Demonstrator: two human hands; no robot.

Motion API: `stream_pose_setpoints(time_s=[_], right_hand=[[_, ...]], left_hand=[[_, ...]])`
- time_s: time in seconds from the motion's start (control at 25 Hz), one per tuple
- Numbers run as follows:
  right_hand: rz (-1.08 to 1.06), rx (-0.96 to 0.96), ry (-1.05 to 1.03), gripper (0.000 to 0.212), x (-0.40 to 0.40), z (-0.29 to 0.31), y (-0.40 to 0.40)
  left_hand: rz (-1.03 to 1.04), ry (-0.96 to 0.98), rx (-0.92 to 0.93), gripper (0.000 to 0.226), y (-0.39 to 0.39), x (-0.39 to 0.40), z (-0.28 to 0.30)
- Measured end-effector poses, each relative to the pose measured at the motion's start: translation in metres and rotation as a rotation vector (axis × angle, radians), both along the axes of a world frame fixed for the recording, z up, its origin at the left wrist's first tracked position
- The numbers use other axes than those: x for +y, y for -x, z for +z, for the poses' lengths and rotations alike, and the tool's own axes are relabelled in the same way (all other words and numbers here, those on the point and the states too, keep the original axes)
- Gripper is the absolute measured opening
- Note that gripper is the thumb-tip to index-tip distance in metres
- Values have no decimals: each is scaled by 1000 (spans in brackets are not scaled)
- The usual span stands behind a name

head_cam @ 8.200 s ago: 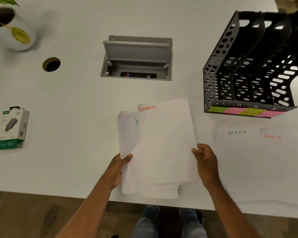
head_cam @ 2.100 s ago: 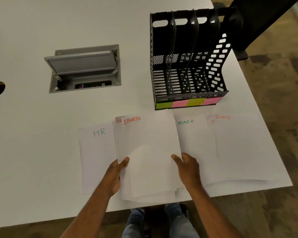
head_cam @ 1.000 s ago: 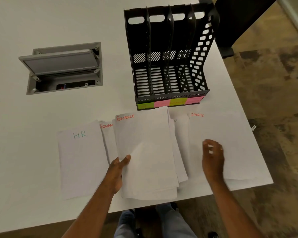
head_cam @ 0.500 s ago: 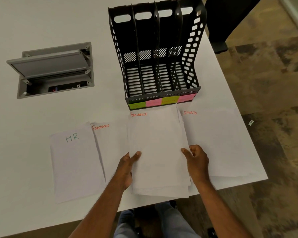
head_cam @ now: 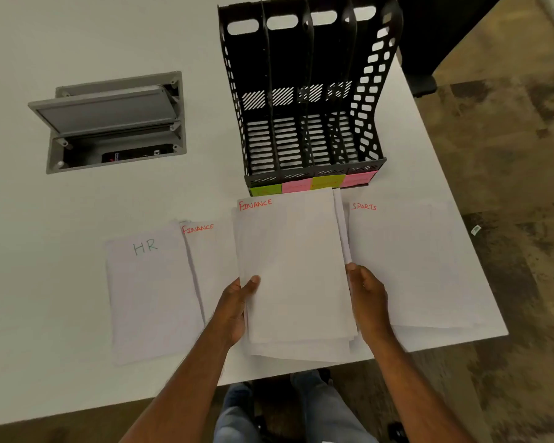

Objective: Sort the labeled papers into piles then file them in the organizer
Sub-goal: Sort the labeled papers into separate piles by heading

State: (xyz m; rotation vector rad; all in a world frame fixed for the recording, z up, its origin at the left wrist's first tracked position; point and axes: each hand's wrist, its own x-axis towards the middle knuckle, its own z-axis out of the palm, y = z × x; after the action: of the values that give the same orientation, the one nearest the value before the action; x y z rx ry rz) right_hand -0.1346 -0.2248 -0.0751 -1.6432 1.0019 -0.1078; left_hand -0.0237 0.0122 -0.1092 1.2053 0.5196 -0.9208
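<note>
I am seeing both hands clamping the unsorted stack [head_cam: 296, 276] at frame centre: left hand [head_cam: 237, 306] gripping its left edge, right hand [head_cam: 367, 297] its right edge. The top sheet is reading FINANCE. I am judging the sheets light, limp and slippery, so pinching the top sheet's edge looks best.

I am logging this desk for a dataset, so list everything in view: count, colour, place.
Held stack: one, white, top sheet FINANCE, centre front.
HR pile: one, white, far left.
FINANCE pile: one, white, right of HR.
SPORTS pile: one, white, far right.
Organizer: one, black, four empty slots, behind the piles.
Sticky labels: four, green and pink, organizer front.
Cable box: one, grey, lid open, left.
Table: one, white.
Left hand: grip on stack's left edge.
Right hand: grip on right edge.
</note>
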Motion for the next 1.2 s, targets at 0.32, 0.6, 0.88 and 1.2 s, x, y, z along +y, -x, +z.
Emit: stream_pose_setpoints(time_s=[0.32,0.6,0.88,1.2], right_hand=[[228,-38,31,8,58,4,-35],[166,-48,290,13,97,-4,-64],[353,84,560,25,150,-40,-63],[199,85,549,41,185,-26,-76]], left_hand=[[98,-22,23,43,-6,65,10],[250,-108,-25,38,-28,174,17],[404,-133,-34,50,-41,269,21],[237,-150,-55,37,-43,281,18]])
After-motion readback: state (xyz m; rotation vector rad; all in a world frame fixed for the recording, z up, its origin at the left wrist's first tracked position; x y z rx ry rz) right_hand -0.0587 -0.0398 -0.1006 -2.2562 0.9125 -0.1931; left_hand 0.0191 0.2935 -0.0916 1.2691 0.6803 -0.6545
